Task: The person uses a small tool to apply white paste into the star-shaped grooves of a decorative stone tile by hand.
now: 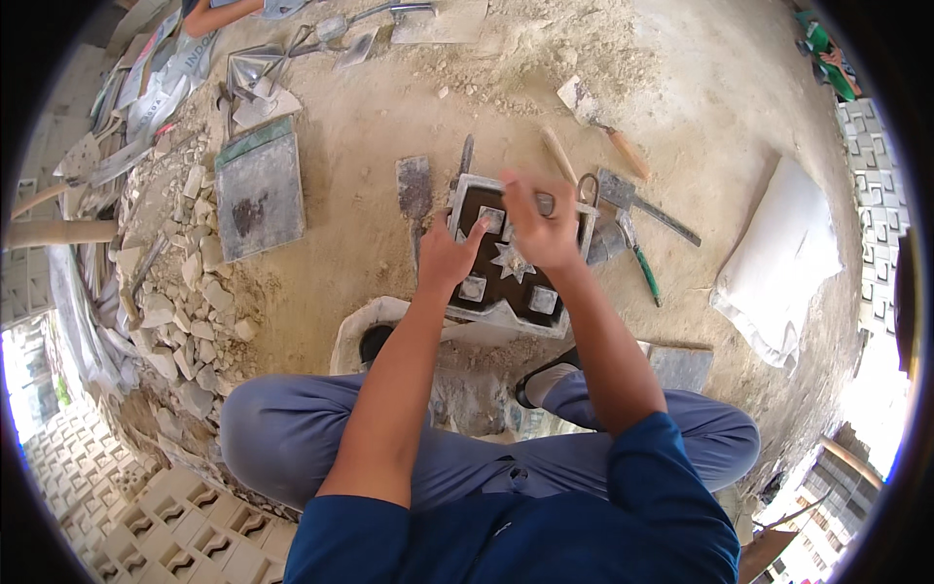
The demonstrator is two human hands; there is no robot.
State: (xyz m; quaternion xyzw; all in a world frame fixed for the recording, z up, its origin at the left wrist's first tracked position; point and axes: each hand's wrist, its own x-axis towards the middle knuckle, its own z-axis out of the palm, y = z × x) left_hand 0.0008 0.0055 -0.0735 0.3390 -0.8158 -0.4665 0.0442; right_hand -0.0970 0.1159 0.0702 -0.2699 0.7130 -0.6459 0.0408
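A light-rimmed rectangular mould (pixel 574 238) lies on the ground in front of my feet. Inside its dark bed stand several small square blocks (pixel 543 299) and a star-shaped piece (pixel 513 261). My left hand (pixel 449 258) grips the mould's left side, fingers at the rim and thumb reaching inward beside the upper left block. Over the mould's upper right part is my right hand (pixel 545 222), its fingers bent and smeared by motion. A greyish patch shows among those fingers; whether they hold it cannot be made out.
Left of the mould are a flat trowel (pixel 413 185), a square slab (pixel 261 200) and a heap of broken pieces (pixel 190 321). On the right lie a green-handled tool (pixel 645 273), a wooden-handled trowel (pixel 623 151) and a white sack (pixel 783 263). Another person's arm (pixel 222 15) shows at upper left.
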